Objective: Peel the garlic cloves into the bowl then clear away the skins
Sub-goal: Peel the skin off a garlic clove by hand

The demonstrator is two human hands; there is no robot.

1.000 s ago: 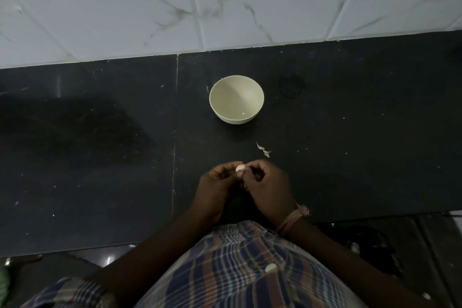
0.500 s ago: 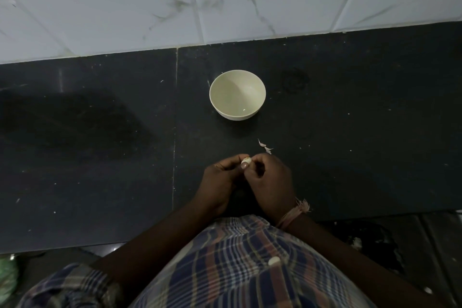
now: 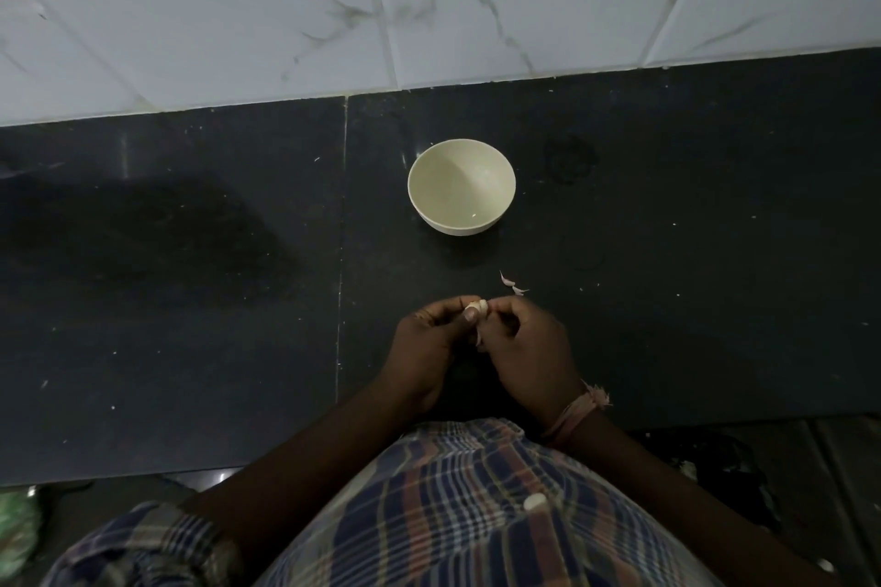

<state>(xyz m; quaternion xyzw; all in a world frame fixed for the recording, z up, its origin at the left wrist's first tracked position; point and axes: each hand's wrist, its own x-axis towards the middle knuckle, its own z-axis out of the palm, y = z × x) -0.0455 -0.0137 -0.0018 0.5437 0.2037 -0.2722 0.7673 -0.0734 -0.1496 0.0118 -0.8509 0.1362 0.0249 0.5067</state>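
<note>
A pale garlic clove (image 3: 478, 306) sits between the fingertips of both hands, just above the black counter. My left hand (image 3: 431, 346) pinches it from the left, and my right hand (image 3: 527, 348) pinches it from the right. A strip of skin (image 3: 478, 337) hangs down between the two hands. A cream bowl (image 3: 461, 186) stands upright beyond the hands, a small pale speck on its inner wall. Two bits of pinkish garlic skin (image 3: 512, 283) lie on the counter between bowl and hands.
The black stone counter (image 3: 190, 300) runs left to right, with a seam (image 3: 339, 281) left of the bowl. A white marbled tile wall (image 3: 429, 0) backs it. The counter's front edge is near my checked shirt (image 3: 467, 510). Something green (image 3: 16, 534) lies at bottom left.
Both hands stay together on the clove with only small finger shifts. A strip of skin now hangs between them. The view has drifted slightly; the bowl and loose skins have not moved.
</note>
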